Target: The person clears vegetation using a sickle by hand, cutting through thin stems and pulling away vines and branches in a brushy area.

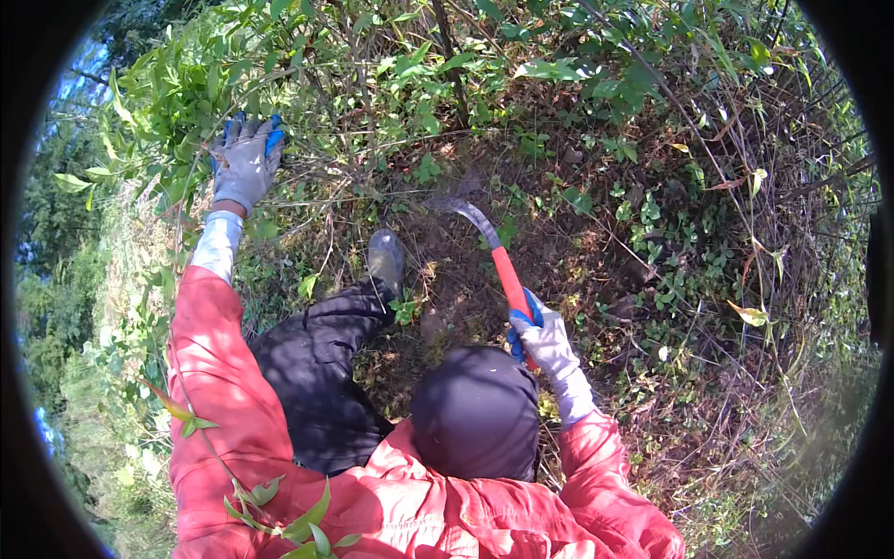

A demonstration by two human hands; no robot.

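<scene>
A sickle (508, 276) with a red handle and a curved metal blade is gripped in my right hand (534, 328), which wears a grey and blue work glove. Its blade curves to the left over the leaf-littered ground. At the upper left my left hand (244, 157), gloved the same way, reaches out against leafy green stems (188, 105). The back of that glove faces the camera, and the fingertips are partly hidden among the plants, so whether they hold a stem cannot be told.
Woody stems (450, 63) rise from the undergrowth ahead. Long thin vines (705, 140) and dry twigs hang at the right. A leafy shoot (307, 524) crosses my left sleeve. My boot (385, 258) stands on sloping ground with low plants. Trees show at the far left.
</scene>
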